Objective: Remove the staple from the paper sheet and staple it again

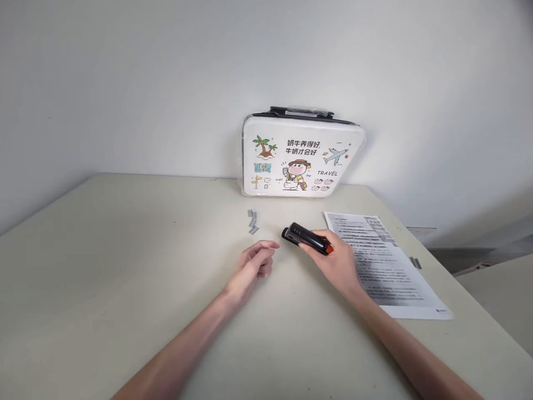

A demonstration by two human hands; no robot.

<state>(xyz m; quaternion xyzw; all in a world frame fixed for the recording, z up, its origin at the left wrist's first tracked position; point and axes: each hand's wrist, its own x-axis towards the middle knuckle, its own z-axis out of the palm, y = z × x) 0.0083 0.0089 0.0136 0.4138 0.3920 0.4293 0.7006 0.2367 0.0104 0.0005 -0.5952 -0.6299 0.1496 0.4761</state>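
A black stapler [307, 238] with a red-orange part at its rear is in my right hand [335, 264]. My fingers and thumb wrap its back end, and its nose points left, a little above or on the table; I cannot tell which. To its left lies my left hand [251, 265], loosely curled with the index finger reaching towards the stapler but apart from it. Nothing shows in that hand. Just beyond it, several short grey staple strips [252, 222] lie in a zigzag cluster. Printed paper [378, 266] lies flat to the right, partly behind my right wrist.
A white carry case [302, 155] with cartoon travel prints and a black handle stands at the back against the wall [166, 83]. Another small grey piece [415, 263] sits beside the paper's right edge. The pale table [125, 266] ends at a slanting right edge.
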